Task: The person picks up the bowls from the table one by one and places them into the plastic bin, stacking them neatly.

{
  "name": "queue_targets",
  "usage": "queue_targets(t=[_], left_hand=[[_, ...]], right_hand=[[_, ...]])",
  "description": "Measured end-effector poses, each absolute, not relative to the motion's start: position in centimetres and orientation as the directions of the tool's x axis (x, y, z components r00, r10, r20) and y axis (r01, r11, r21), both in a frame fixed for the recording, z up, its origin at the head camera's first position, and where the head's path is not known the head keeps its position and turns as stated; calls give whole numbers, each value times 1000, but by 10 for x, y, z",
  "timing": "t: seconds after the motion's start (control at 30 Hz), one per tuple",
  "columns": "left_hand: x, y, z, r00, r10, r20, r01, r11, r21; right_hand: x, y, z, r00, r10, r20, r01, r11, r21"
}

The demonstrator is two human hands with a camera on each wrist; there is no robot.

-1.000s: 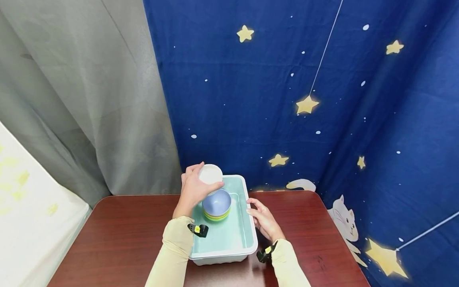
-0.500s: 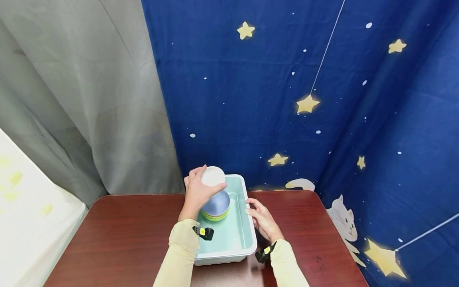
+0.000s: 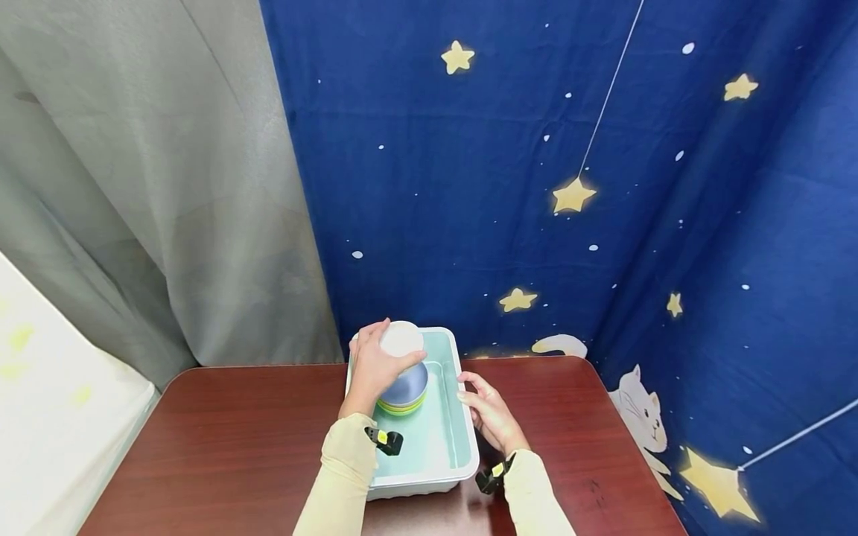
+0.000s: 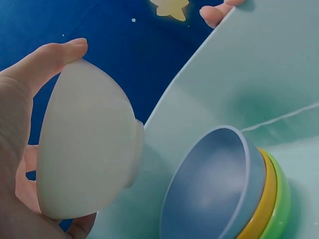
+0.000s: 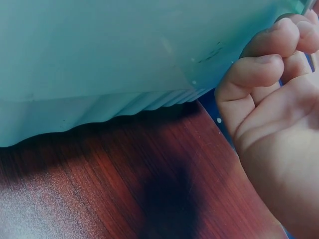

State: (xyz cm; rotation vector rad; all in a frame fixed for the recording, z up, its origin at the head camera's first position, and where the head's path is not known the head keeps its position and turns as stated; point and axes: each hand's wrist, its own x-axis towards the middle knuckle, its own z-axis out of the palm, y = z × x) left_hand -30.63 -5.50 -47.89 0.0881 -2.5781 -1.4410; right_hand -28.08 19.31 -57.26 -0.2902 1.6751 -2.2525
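Observation:
My left hand (image 3: 374, 368) grips a white bowl (image 3: 402, 339) by its rim, thumb on one side and fingers on the other. Under it, apart from it, a stack of nested bowls stands in the pale green plastic tub (image 3: 429, 447): a blue bowl (image 4: 214, 184) on top, then a yellow bowl (image 4: 264, 199) and a green bowl (image 4: 281, 199). The left wrist view has the white bowl (image 4: 89, 144) tilted on its side, its foot toward the stack. At the tub's right rim, my right hand (image 3: 491, 411) holds the edge with curled fingers (image 5: 264, 72).
The tub stands on a reddish-brown wooden table (image 3: 248, 439). Behind the table hang a grey curtain (image 3: 228, 223) and a blue curtain with stars (image 3: 429, 186). A white cloth-like surface (image 3: 60, 417) lies at the left.
My left hand has moved slightly right and down with the white bowl, nearer the blue bowl. The right hand stays at the tub's rim.

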Motion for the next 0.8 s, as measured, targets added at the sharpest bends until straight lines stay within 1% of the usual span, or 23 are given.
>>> queue_targets(t=[0.37, 0.8], left_hand=[[-311, -52, -490, -991, -117, 62, -12, 542, 840], [-308, -49, -502, -990, -117, 79, -14, 641, 768]], right_hand=[[-282, 194, -573, -930, -368, -16, 122, -265, -957], [-279, 191, -572, -936, -349, -43, 139, -257, -956]])
